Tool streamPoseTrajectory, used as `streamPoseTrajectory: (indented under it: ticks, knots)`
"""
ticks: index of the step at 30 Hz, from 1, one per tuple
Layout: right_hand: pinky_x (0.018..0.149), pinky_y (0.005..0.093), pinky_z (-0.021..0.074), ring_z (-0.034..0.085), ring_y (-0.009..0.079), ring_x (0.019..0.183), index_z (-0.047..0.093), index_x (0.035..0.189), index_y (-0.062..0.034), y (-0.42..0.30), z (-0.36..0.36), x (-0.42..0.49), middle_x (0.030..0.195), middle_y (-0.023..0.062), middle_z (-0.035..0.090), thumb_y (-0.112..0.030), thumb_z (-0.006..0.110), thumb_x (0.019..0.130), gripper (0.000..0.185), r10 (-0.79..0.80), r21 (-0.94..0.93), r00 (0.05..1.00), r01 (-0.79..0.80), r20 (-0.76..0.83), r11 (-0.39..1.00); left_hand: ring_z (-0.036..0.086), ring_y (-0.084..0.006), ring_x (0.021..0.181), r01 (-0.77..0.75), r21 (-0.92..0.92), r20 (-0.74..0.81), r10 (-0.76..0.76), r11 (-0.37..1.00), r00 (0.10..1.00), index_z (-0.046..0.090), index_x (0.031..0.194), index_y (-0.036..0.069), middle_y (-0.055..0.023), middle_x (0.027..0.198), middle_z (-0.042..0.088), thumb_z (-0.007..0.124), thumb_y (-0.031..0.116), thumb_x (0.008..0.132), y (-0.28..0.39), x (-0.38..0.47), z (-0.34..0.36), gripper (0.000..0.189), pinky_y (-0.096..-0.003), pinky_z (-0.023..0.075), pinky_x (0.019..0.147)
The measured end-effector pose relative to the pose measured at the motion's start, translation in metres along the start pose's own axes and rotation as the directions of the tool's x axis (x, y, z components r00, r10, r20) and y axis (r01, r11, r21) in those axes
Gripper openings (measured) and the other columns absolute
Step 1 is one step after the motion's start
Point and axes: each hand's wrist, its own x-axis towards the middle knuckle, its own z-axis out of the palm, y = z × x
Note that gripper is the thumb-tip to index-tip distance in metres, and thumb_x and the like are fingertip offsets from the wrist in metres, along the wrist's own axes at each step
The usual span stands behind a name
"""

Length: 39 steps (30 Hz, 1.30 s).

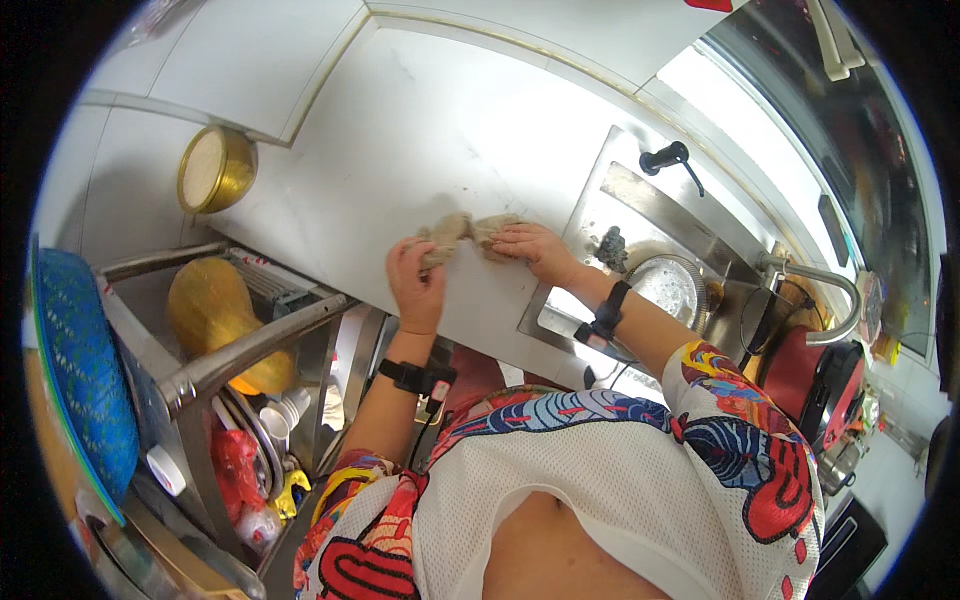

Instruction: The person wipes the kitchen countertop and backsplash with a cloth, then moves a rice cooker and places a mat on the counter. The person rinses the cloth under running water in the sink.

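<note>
A crumpled beige-brown cloth (pixel 452 227) stretches between my two hands, over the white marble-patterned countertop (pixel 375 142). My left hand (pixel 416 289) grips its left end, fingers curled into the fabric. At the cloth's right end, my right hand (pixel 534 253) has its fingers bent over the bunched fabric, close to the sink's edge. Small dark specks show on the counter just beyond the cloth. Whether the cloth is one piece or two I cannot tell.
Right of me is a stainless-steel sink (pixel 559 300) with a dark scouring pad (pixel 611 249), a round metal pan (pixel 664 289) and a curved faucet (pixel 840 283). A gold pot (pixel 217 169) stands at the counter's left end. A metal rack (pixel 247 349) holds a squash (pixel 214 304).
</note>
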Motion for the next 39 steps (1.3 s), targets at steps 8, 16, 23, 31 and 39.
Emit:
streamPoseTrajectory:
  ticks: [8,16,23,31,39]
  knots:
    - [0.104,0.0322,0.0413,0.054,0.0218,0.12,0.064,0.119,-0.0087,0.078,-0.085,0.092,0.123,0.0081,0.063,0.015,0.045,0.077,0.052,0.456,0.301,0.781,-0.353,-0.426,0.886,0.051,-0.0352,0.105,0.26,0.142,-0.11,-0.245,0.955,0.963,0.058,0.106,0.003,-0.0164,0.111,0.053,0.058,-0.001,0.076,-0.049,-0.038,-0.053,0.031,-0.043,0.0402,0.096]
    - [0.102,0.0379,0.0426,0.057,0.0298,0.116,0.069,0.111,-0.0104,-0.014,0.055,0.097,0.122,0.0096,0.063,0.012,0.048,0.068,0.052,-0.142,0.194,0.987,0.125,0.075,0.973,0.051,-0.0363,0.104,0.053,0.23,0.038,-0.064,0.972,0.997,0.059,0.102,0.008,-0.0151,0.107,0.055,0.061,0.005,0.068,-0.087,-0.045,-0.051,0.034,-0.0471,0.0416,0.091]
    - [0.099,0.0345,0.0442,0.058,0.0282,0.114,0.061,0.124,-0.0076,0.093,-0.029,0.223,0.123,0.0125,0.062,0.006,0.046,0.081,0.047,0.354,0.025,0.764,-0.405,-0.54,0.914,0.054,-0.0358,0.1,-0.155,0.301,0.151,0.113,0.941,0.982,0.059,0.099,0.012,-0.0127,0.108,0.054,0.066,0.013,0.065,-0.104,-0.045,-0.047,0.034,-0.0487,0.043,0.083]
    - [0.096,0.0378,0.0462,0.059,0.0302,0.109,0.067,0.112,-0.0157,0.076,0.098,0.364,0.118,0.0108,0.064,-0.001,0.051,0.082,0.038,0.002,-0.268,0.891,-0.139,-0.454,0.953,0.053,-0.0305,0.103,-0.177,0.332,0.139,0.137,0.927,0.981,0.059,0.096,0.017,-0.0082,0.108,0.054,0.067,0.016,0.068,-0.109,-0.048,-0.047,0.029,-0.0447,0.0411,0.08]
    - [0.096,0.0366,0.0473,0.061,0.0301,0.108,0.068,0.108,-0.0064,-0.044,0.153,0.345,0.111,0.0105,0.068,0.014,0.049,0.065,0.051,-0.36,0.076,0.91,0.351,0.208,0.933,0.054,-0.0305,0.1,-0.14,0.278,0.197,0.087,0.95,0.977,0.061,0.095,0.02,-0.0066,0.105,0.054,0.071,0.016,0.064,-0.108,-0.044,-0.049,0.033,-0.0456,0.0404,0.079]
